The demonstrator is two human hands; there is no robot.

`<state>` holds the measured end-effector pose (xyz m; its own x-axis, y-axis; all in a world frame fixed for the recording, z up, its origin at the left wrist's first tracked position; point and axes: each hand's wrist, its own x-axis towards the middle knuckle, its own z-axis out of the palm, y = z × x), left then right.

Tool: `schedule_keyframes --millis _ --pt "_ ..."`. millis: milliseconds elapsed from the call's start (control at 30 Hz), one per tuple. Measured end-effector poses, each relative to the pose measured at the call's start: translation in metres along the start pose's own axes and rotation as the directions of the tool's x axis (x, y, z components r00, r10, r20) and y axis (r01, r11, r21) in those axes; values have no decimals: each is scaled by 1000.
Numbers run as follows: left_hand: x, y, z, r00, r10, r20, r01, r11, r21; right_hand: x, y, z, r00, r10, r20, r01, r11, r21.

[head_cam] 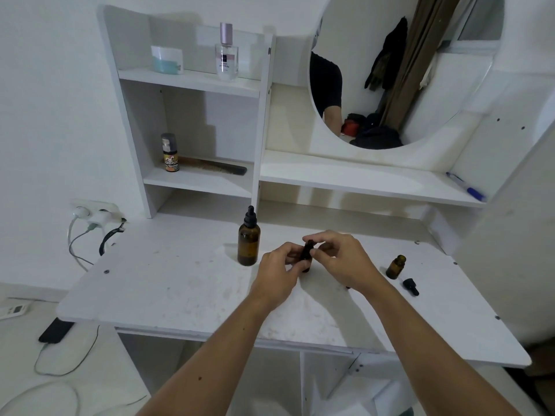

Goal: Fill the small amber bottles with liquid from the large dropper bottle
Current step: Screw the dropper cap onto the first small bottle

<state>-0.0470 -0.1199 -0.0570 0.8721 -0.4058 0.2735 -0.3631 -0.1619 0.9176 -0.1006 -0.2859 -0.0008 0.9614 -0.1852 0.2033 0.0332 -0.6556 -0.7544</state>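
Observation:
The large amber dropper bottle (249, 238) stands upright with its black dropper cap on, in the middle of the white desk (168, 283). Just right of it, my left hand (277, 273) grips the body of a small amber bottle (307, 255), held slightly above the desk. My right hand (336, 259) pinches the black cap on that bottle's top. A second small amber bottle (395, 267) stands uncapped farther right, and its black dropper cap (410, 286) lies on the desk beside it.
Shelves behind the desk hold a perfume bottle (226, 52), a jar (166, 60), a spray can (169, 153) and a comb (216, 166). A pen (465, 187) lies on the ledge under the round mirror (402, 70). Plugs and cables hang at the left wall.

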Motion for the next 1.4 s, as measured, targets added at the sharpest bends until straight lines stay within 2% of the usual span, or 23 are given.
schedule_keyframes --millis 133,300,467,633,700,833,1000,1400 --pt "-1 0 0 1000 8 -5 -8 1000 5 3 0 0 998 32 -52 -34 999 -26" --pt "0 0 0 1000 9 -2 -9 1000 11 2 -3 -1 1000 3 5 -3 1000 -17" --pt "-1 -1 0 1000 17 -8 -17 999 31 4 -6 0 993 73 -92 -72 997 14" --pt "2 -4 1 1000 -11 5 11 1000 10 3 -5 -9 997 31 73 -35 998 55" --pt "2 -5 1 1000 -6 4 6 1000 20 4 -3 -8 996 39 84 -42 999 25" --pt "2 -4 1 1000 -6 6 6 1000 8 3 -3 -6 999 46 12 -47 998 32" --pt "3 -5 1 1000 -17 7 16 1000 27 5 -6 -12 986 8 169 -10 1000 8" --pt "5 -6 1 1000 -28 -7 28 998 55 8 -3 -9 995 51 81 -57 995 82"
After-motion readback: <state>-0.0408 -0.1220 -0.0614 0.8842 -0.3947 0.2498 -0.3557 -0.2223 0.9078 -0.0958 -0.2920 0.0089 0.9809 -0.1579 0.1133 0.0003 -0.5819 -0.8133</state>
